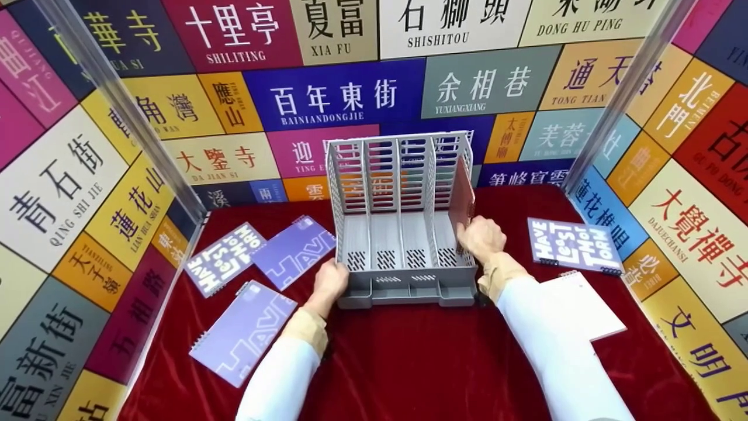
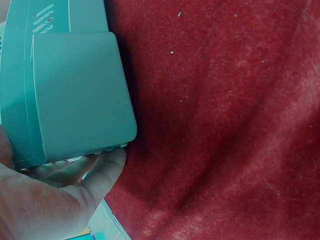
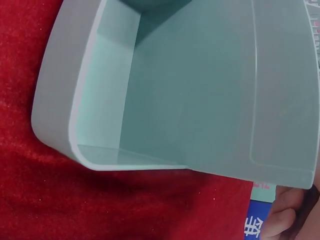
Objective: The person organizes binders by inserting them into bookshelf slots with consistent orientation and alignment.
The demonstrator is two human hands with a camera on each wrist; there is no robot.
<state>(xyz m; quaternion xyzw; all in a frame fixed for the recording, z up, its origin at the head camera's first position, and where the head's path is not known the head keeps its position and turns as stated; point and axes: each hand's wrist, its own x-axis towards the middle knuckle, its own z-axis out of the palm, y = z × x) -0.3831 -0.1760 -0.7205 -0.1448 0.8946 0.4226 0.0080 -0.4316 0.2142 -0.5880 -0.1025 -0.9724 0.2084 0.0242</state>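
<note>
A grey file organizer (image 1: 406, 280) with upright dividers and slotted back stands on the red cloth. My left hand (image 1: 331, 282) grips its left front corner; in the left wrist view, fingers (image 2: 107, 172) press along the organizer's side (image 2: 82, 95). At the right side wall is my right hand (image 1: 484, 237), holding the wall beside a reddish notebook (image 1: 463, 196) that stands upright in the rightmost compartment. The right wrist view has the organizer's open front tray (image 3: 185, 90) up close, with curled fingers (image 3: 282, 215) outside the wall, partly cut off.
Left of the organizer lie a white-lettered notebook (image 1: 225, 257) and two purple notebooks, one farther back (image 1: 292, 251) and one nearer (image 1: 242, 333). On the right are another lettered notebook (image 1: 575, 245) and a white one (image 1: 581, 307). Sign-printed panels (image 1: 345, 96) enclose the red cloth (image 1: 403, 362).
</note>
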